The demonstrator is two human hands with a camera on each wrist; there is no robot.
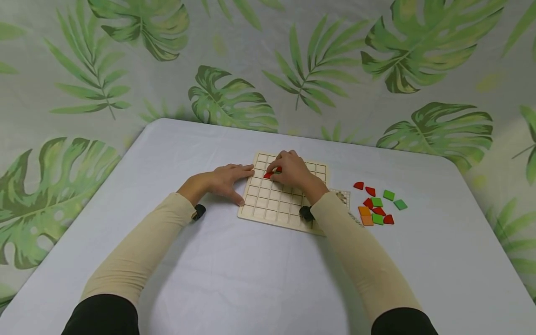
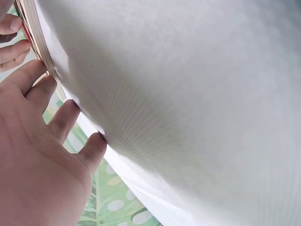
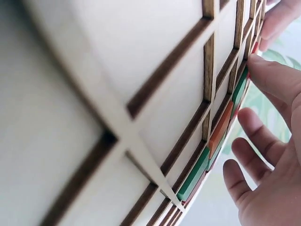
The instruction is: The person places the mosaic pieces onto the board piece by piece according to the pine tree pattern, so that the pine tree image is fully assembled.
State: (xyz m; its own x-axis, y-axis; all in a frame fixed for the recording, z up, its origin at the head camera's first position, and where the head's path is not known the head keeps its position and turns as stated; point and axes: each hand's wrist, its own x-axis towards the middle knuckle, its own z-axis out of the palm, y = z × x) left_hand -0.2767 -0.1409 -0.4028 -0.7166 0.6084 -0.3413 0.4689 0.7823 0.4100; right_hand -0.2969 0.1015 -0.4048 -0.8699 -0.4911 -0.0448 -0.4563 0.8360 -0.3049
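Observation:
A wooden grid board (image 1: pixel 264 203) lies on the table. My left hand (image 1: pixel 226 180) rests at its left edge, fingers spread and fairly straight, fingertips touching the edge in the left wrist view. Over the board's upper part, my right hand (image 1: pixel 291 171) pinches a red rounded-corner tile (image 1: pixel 267 176) between thumb and index finger; its other fingers are bent. Another red tile (image 1: pixel 279 170) shows beneath the hand. In the right wrist view, green tiles (image 3: pixel 194 175) and an orange tile (image 3: pixel 220 128) sit in the grid near the right hand, which partly hides the row.
Several loose red tiles (image 1: pixel 370 191), green tiles (image 1: pixel 388 195) and orange tiles (image 1: pixel 365 215) lie right of the board. A small patterned card or panel (image 1: pixel 345 197) shows beside the board, partly behind the right sleeve. A leaf-print cloth (image 1: pixel 234 100) hangs behind the white table (image 1: pixel 251 279).

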